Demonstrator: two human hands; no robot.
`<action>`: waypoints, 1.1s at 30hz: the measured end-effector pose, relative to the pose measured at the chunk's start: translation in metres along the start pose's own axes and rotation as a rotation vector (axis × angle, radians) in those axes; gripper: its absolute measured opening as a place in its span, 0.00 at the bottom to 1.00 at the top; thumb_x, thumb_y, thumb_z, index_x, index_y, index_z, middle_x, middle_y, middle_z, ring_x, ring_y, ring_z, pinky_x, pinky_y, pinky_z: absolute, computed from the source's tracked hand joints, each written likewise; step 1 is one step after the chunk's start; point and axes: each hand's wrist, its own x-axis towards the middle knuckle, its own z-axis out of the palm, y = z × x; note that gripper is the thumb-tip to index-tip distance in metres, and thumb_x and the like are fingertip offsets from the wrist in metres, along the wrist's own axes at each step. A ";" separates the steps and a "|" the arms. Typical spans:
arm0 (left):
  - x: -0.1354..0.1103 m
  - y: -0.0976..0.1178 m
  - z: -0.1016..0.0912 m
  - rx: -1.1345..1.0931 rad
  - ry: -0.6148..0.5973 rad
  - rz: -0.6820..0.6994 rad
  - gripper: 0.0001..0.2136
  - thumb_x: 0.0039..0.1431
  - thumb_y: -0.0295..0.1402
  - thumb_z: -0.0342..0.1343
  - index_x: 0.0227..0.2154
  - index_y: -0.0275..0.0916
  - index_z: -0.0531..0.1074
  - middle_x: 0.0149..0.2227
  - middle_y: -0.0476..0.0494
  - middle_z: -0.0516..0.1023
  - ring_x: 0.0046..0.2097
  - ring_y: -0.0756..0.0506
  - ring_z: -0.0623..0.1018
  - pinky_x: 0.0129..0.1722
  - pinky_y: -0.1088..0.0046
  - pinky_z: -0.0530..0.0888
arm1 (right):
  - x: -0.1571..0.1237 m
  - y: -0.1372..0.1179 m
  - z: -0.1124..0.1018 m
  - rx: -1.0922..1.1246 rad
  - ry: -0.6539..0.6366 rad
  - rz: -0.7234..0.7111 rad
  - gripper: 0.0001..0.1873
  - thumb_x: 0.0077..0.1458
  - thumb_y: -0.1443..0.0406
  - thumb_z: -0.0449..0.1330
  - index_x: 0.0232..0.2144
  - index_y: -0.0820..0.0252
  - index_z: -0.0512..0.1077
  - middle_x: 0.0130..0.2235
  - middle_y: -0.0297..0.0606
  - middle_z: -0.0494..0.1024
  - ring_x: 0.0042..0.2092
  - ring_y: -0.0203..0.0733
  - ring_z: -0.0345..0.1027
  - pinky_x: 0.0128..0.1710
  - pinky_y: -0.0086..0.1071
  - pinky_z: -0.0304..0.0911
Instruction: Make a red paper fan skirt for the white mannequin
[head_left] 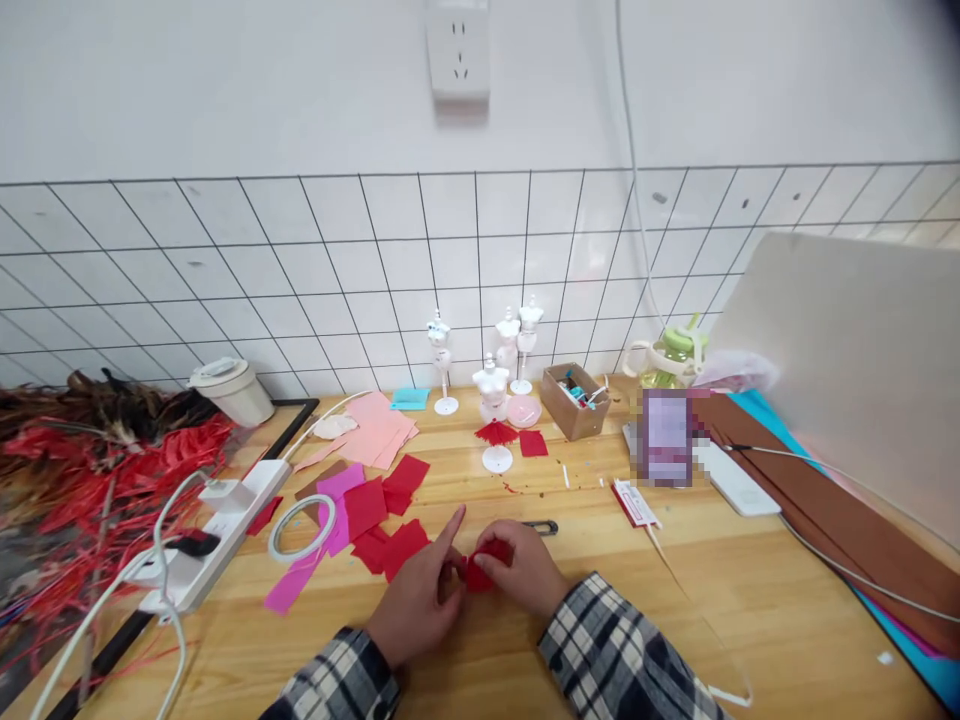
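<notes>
Both my hands meet over the wooden table (750, 600) near its front edge, pinching a small folded piece of red paper (480, 572). My left hand (417, 598) grips its left side with the index finger sticking up. On the right side, my right hand (523, 572) has its fingers curled over the paper. More red paper squares (390, 505) and pink sheets (375, 428) lie just left of my hands. A white mini mannequin (493, 400) wearing a red pleated paper skirt (496, 432) stands behind them.
A white power strip (214, 535) with cables and a tape roll (301, 527) lie left, beside red strands and feathers (97, 450). Further mannequins (517, 345), a small cardboard box (574, 400), a white cup (232, 390), a green bottle (671, 360), a phone (667, 437) and brown sheets (840, 510) sit behind and right.
</notes>
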 end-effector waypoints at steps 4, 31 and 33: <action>0.022 0.013 -0.027 0.024 0.246 -0.029 0.31 0.54 0.39 0.57 0.62 0.47 0.57 0.50 0.39 0.71 0.47 0.39 0.71 0.50 0.58 0.67 | 0.006 0.010 -0.023 0.402 0.254 0.187 0.10 0.50 0.57 0.61 0.31 0.56 0.69 0.28 0.34 0.73 0.29 0.40 0.66 0.29 0.33 0.63; 0.090 0.090 -0.082 -0.562 0.327 -0.080 0.20 0.57 0.50 0.52 0.41 0.38 0.72 0.32 0.46 0.74 0.33 0.46 0.71 0.34 0.72 0.68 | 0.045 -0.100 -0.071 0.635 -0.030 0.081 0.16 0.42 0.57 0.69 0.29 0.60 0.71 0.24 0.31 0.72 0.23 0.31 0.61 0.21 0.25 0.59; 0.079 0.092 -0.084 -0.657 0.329 -0.086 0.18 0.57 0.48 0.54 0.42 0.38 0.71 0.33 0.48 0.73 0.34 0.48 0.71 0.35 0.74 0.68 | 0.050 -0.103 -0.062 0.594 -0.041 0.091 0.14 0.43 0.58 0.68 0.29 0.60 0.72 0.24 0.31 0.72 0.22 0.30 0.60 0.21 0.25 0.58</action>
